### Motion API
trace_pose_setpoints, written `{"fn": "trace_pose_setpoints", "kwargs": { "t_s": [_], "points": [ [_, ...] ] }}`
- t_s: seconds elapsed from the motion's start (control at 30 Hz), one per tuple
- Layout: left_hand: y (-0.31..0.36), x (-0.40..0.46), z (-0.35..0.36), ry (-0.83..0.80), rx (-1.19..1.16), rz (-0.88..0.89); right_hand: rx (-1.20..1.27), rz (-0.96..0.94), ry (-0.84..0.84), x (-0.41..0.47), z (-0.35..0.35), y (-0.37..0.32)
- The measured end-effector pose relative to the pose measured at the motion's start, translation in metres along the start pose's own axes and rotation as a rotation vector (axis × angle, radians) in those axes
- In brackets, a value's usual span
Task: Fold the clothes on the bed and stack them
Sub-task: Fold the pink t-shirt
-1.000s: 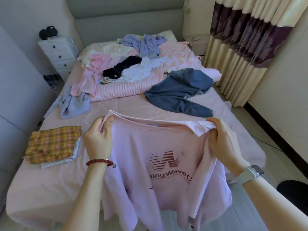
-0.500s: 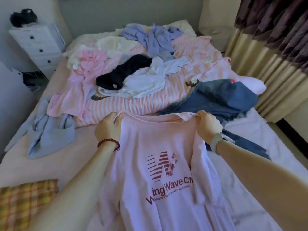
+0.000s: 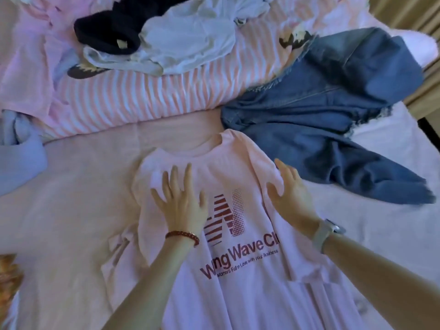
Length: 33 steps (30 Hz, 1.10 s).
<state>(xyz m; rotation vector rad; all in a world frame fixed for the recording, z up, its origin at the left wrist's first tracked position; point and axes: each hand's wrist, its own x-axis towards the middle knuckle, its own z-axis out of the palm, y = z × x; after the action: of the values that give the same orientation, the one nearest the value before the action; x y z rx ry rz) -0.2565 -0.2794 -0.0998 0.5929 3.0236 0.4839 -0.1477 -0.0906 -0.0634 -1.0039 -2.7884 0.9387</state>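
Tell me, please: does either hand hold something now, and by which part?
Nothing is held. The left hand and right hand lie open and flat on the chest of the pink T-shirt.

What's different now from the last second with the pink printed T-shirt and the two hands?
The pale pink printed T-shirt went from hanging by its shoulders down onto the pink bedsheet, front up. Both hands let go: the left hand and right hand now press flat on its chest. The blue denim garment and the striped pink cloth lie as before.
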Motion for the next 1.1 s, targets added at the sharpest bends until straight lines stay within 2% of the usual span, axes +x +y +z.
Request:
{"fn": "trace_pose_setpoints", "kwargs": {
  "t_s": [0.1,0.2,0.23,0.3,0.37,0.5,0.57,0.63,0.7,0.77,0.83,0.9,0.97,1.03,1.1],
  "points": [
    [0.027,-0.050,0.025,-0.243,-0.007,0.046,-0.207,0.110,-0.105,-0.059,0.015,0.028],
    [0.037,-0.078,0.046,-0.492,0.123,0.052,-0.286,0.236,-0.042,-0.084,0.027,0.055],
    [0.038,-0.082,0.051,-0.514,0.152,0.044,-0.293,0.292,-0.010,-0.083,0.026,0.064],
    [0.040,-0.084,0.057,-0.554,0.190,0.018,-0.309,0.382,-0.051,-0.073,0.014,0.077],
    [0.046,-0.079,0.058,-0.555,0.133,-0.036,-0.291,0.342,-0.072,-0.062,0.006,0.092],
    [0.076,-0.059,0.042,-0.469,-0.031,-0.136,-0.028,0.323,-0.002,-0.044,-0.036,0.102],
    [0.099,-0.046,0.037,-0.450,-0.137,-0.105,0.033,0.271,0.116,-0.025,-0.070,0.111],
    [0.129,-0.034,0.036,-0.452,-0.142,-0.040,-0.009,0.186,0.253,0.008,-0.106,0.127],
    [0.163,-0.023,0.041,-0.458,-0.121,0.016,-0.052,0.037,0.320,0.048,-0.132,0.144],
    [0.195,-0.010,0.055,-0.442,-0.086,0.081,-0.108,-0.123,0.260,0.091,-0.146,0.161],
    [0.222,0.005,0.072,-0.461,-0.035,0.118,-0.201,-0.198,0.158,0.132,-0.150,0.179],
    [0.237,0.021,0.089,-0.515,0.034,0.097,-0.164,-0.097,0.121,0.158,-0.149,0.193],
    [0.242,0.034,0.102,-0.529,0.089,0.048,0.061,0.054,0.184,0.159,-0.149,0.206],
    [0.242,0.044,0.108,-0.523,0.125,0.030,0.231,0.113,0.237,0.138,-0.149,0.215],
    [0.243,0.045,0.110,-0.502,0.127,0.031,0.282,0.182,0.229,0.110,-0.146,0.224]
  ]
}}
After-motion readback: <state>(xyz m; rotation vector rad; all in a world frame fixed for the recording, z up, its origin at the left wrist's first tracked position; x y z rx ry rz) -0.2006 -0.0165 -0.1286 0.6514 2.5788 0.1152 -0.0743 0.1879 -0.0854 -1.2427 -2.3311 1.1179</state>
